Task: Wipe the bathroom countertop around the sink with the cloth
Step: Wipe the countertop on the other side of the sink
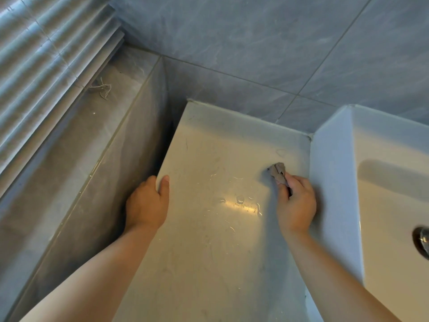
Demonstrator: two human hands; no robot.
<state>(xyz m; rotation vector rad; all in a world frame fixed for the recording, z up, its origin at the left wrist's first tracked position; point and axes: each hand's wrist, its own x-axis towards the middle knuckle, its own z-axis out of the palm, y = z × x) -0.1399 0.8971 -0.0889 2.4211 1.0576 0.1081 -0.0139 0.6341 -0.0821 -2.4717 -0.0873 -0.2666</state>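
Observation:
A pale beige countertop (pixel 216 159) runs from the back wall toward me, with water streaks and a bright glare near its middle. At the right stands a white raised sink (pixel 334 182). My right hand (pixel 296 203) is shut on a small bunched grey-brown cloth (pixel 278 171), which presses on the countertop close to the sink's left wall. My left hand (pixel 146 205) grips the countertop's left edge, thumb on top and fingers hidden over the side.
Grey marble tiles (pixel 255 43) cover the back wall. A lower grey tiled ledge (pixel 92 135) lies left of the countertop under a window blind (pixel 46 54), with loose cord ends on it. The sink's dark drain (pixel 422 242) shows at the right edge.

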